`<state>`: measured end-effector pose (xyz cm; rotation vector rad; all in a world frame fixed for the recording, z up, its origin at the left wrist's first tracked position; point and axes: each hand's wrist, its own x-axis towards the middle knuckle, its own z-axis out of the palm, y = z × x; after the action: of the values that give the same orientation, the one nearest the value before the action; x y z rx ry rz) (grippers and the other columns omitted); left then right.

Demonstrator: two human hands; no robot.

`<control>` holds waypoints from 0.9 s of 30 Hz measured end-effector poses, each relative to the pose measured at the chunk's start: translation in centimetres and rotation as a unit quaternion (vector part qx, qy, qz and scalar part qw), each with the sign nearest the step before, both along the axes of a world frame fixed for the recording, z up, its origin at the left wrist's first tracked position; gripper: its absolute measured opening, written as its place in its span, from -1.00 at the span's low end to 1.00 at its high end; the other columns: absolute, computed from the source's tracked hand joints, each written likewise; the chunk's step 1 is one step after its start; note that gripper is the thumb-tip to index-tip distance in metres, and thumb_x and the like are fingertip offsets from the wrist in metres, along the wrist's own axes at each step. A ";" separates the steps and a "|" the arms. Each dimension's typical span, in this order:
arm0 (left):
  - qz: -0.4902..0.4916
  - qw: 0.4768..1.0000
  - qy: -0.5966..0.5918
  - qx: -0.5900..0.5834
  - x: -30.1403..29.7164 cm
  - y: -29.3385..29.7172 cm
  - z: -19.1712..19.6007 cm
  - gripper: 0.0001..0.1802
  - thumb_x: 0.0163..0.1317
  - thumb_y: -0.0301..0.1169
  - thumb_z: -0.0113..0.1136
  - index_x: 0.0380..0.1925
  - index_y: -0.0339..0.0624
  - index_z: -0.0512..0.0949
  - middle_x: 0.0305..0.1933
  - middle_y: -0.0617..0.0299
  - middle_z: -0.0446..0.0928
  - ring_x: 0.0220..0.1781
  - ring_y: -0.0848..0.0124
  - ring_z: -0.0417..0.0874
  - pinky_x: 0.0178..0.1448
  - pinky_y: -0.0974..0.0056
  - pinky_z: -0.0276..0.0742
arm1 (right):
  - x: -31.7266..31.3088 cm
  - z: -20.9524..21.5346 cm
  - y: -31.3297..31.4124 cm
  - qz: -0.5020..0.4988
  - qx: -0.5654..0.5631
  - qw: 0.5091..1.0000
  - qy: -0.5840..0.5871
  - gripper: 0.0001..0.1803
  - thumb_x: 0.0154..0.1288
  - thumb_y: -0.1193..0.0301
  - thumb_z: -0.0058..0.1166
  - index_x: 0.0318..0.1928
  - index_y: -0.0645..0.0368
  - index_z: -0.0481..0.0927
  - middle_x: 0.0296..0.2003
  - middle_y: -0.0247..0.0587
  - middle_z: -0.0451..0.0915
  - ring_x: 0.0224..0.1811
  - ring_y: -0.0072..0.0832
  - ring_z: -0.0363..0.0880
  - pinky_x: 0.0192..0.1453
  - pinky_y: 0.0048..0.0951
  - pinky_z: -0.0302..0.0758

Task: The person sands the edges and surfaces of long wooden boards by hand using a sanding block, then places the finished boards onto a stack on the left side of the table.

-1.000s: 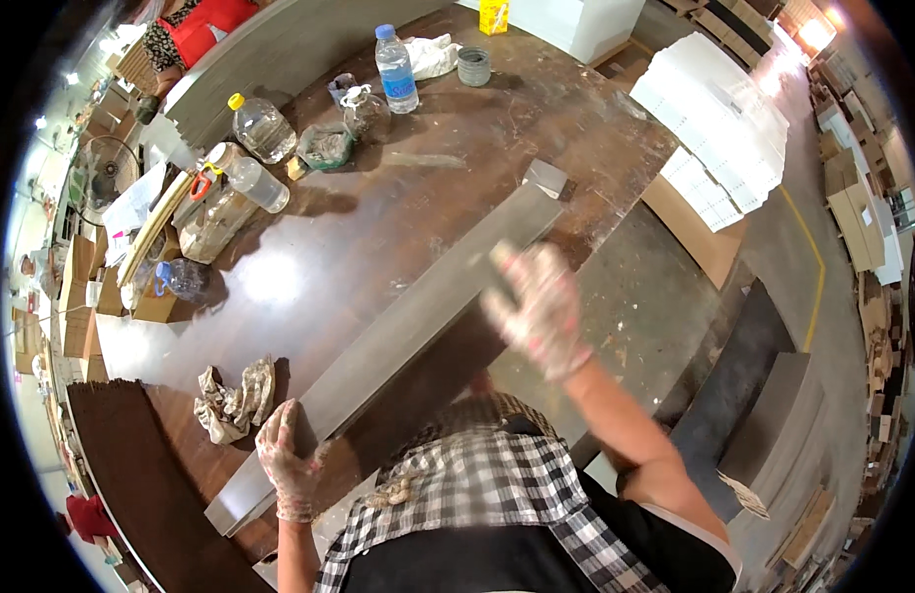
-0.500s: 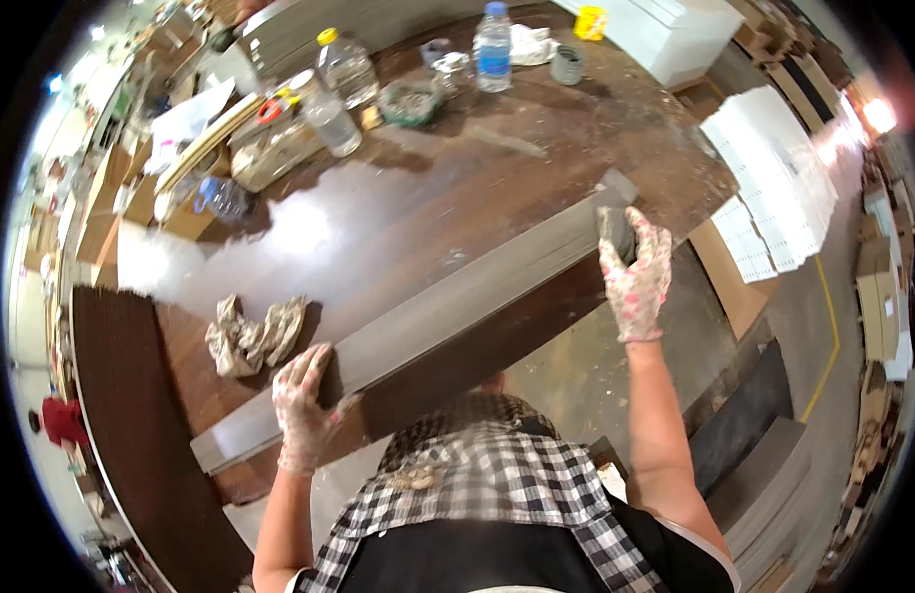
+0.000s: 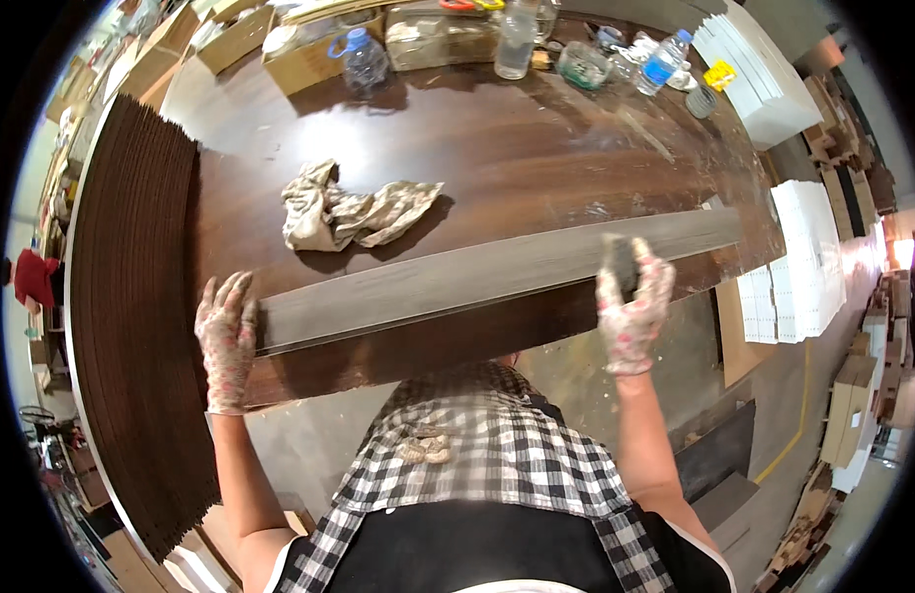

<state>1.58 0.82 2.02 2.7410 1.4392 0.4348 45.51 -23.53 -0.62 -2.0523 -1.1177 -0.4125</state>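
A long grey board (image 3: 448, 274) lies across the brown table, slanting up slightly to the right. My left hand (image 3: 227, 341), in a stained, patterned glove, is at the board's left end. Its fingers are apart and lie flat, with the thumb side against that end. In a matching glove, my right hand (image 3: 633, 321) grips a dark grey pad (image 3: 621, 269) over the right part of the board. The pad is blurred; its exact kind and whether it presses on the board cannot be told. A crumpled, stained cloth (image 3: 354, 210) lies behind the board.
A tall stack of dark brown panels (image 3: 131, 326) stands at the left. Along the table's far side are a blue-capped jug (image 3: 361, 61), clear bottles, a labelled water bottle (image 3: 663, 65) and a bowl (image 3: 583, 67). White sheets (image 3: 808, 262) are stacked beyond the right edge.
The view has swung, so the board looks more level. My left hand has moved off the board's top to its left end. My right hand, still gripping the pad, is farther in from the right end.
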 end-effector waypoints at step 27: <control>-0.029 0.724 -0.443 -0.528 -11.3 4.9 -3.2 -0.59 0.34 -0.25 0.31 0.07 -0.31 0.70 0.10 0.11 0.72 0.14 0.40 0.66 0.31 0.27 0.49 | -30.9 2.7 18.0 0.615 -0.078 0.774 -0.131 -0.69 0.17 0.44 0.19 -0.03 0.04 0.63 -0.02 -0.21 0.63 -0.11 -0.24 0.61 -0.09 -0.22 0.58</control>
<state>-9.71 5.71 -1.16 1.3095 0.8492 0.5525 14.56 -5.55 2.06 -0.9704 -2.4050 0.0933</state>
